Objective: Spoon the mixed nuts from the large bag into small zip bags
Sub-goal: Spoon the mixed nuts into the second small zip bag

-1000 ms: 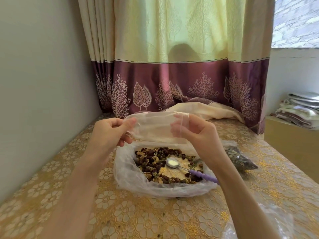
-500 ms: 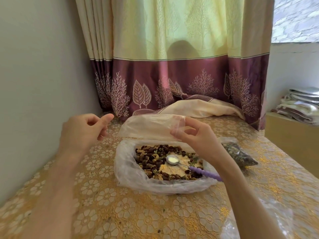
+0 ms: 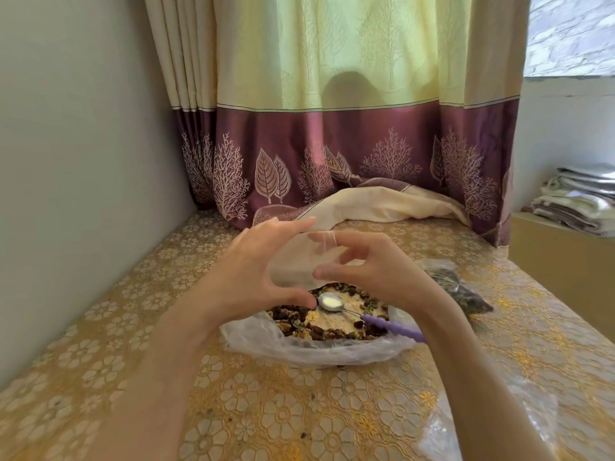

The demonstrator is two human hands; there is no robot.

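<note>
Hovering above the large bag point(image 3: 312, 347), a small clear zip bag point(image 3: 299, 261) is held between both hands. The left hand point(image 3: 256, 271) reaches in from the lower left, forearm raised, fingers fairly straight along the bag's upper edge and thumb curved under its lower left corner. The right hand point(image 3: 372, 264) comes in from the lower right, its thumb and curled fingers pinching the bag's right side. The small bag appears empty. The large bag lies open on the patterned tablecloth point(image 3: 299, 420), its rim rolled down, with mixed nuts point(image 3: 299, 319) spread inside. A spoon point(image 3: 336, 302) with a purple handle rests in the nuts, bowl upward. Just right of the large bag lies a filled zip bag point(image 3: 462, 287). A curtain point(image 3: 332, 128) hangs behind the table, its hem pooled on the cloth.
</note>
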